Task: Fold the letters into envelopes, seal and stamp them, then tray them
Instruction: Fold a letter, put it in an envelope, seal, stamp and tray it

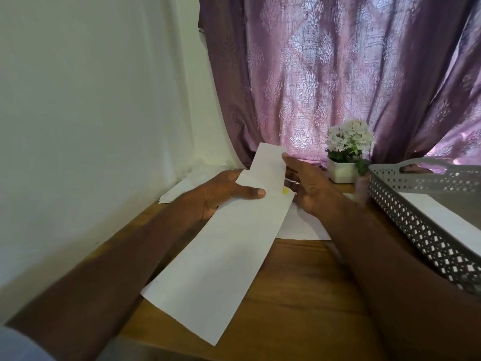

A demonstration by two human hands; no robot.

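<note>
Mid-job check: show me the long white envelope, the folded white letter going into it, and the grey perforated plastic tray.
Long white envelope (221, 256), head view, middle of its flat face.
Folded white letter (269, 165), head view, part sticking out of the envelope.
Grey perforated plastic tray (421, 230), head view, near side wall.

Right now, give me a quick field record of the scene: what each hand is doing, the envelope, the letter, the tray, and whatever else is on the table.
left hand: grips the envelope near its open end, thumb on top
right hand: holds the folded letter at its far edge
envelope: long, white, slanting over the wooden table
folded letter: partly inside the envelope mouth, top sticking out
yellow spot: on the envelope near its mouth
tray: grey, perforated, at right, white paper inside
potted flowers: behind, by the curtain
</note>
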